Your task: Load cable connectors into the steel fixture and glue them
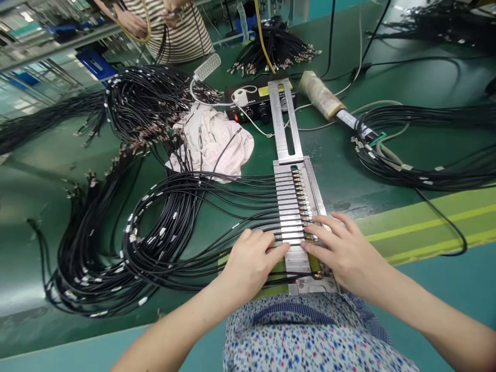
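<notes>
A slotted metal fixture (290, 209) lies lengthwise in front of me, with a row of black cables (248, 180) laid across it. The cables' metal connectors (300, 188) line up along its right side. My left hand (251, 258) is closed around a black cable at the fixture's left edge, thumb pointing right onto the metal. From the other side my right hand (346, 250) reaches in, fingers spread, with fingertips touching the connector ends near the fixture's lower part. Its thumb lies close to the end of the cable; whether it grips anything is unclear.
Coiled black cables (155, 232) fill the left, and another coil (422, 150) lies right. Behind the fixture stand a black control box (253, 111), a small lamp (207, 67), a pale cloth (220, 139) and a wrapped tool handle (320, 95). A person in a striped top (178, 31) stands opposite.
</notes>
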The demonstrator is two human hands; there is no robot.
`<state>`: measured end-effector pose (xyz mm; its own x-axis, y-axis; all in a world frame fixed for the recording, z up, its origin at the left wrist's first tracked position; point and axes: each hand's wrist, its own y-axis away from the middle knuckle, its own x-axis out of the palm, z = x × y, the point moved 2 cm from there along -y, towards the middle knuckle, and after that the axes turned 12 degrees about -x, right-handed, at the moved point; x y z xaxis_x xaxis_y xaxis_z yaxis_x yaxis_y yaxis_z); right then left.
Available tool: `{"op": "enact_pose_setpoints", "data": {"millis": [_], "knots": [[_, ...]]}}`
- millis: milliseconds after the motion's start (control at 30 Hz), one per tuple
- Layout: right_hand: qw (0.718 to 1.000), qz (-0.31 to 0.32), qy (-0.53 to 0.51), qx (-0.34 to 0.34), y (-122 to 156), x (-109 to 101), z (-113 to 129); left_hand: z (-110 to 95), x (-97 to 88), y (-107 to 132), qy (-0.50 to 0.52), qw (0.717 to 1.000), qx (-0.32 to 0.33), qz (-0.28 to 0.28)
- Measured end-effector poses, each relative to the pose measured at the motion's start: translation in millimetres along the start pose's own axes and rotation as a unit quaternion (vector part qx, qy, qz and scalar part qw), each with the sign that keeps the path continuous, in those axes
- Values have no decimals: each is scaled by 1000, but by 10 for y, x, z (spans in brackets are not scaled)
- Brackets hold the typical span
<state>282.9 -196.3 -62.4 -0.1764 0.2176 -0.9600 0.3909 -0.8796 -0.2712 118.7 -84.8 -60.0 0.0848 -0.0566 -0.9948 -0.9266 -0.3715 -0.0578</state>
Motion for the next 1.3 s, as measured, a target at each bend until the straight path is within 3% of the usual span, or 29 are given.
{"op": "enact_pose_setpoints", "data": {"millis": [133,367,633,800,933,1200,1300], "knots": [[999,4,30,-11,-75,-19,47,-24,16,51,-25,998,38,-47],[1000,-7,-12,2,-59,21,-33,-108,-27,28,-30,999,23,-33],[992,-92,-77,50,257,-103,-111,-147,15,227,106,992,-4,73],[991,-99,-78,55,327,-159,-76,-120,-57,163,177,974,-63,127],[991,-93,-72,67,379,-149,-85,-76,-104,69,176,976,-91,86],[990,-84,-92,67,430,-107,-94,-121,43,32,23,999,-33,24],[990,-73,-99,64,419,-91,-90,-132,47,29,10,1000,-1,20]]}}
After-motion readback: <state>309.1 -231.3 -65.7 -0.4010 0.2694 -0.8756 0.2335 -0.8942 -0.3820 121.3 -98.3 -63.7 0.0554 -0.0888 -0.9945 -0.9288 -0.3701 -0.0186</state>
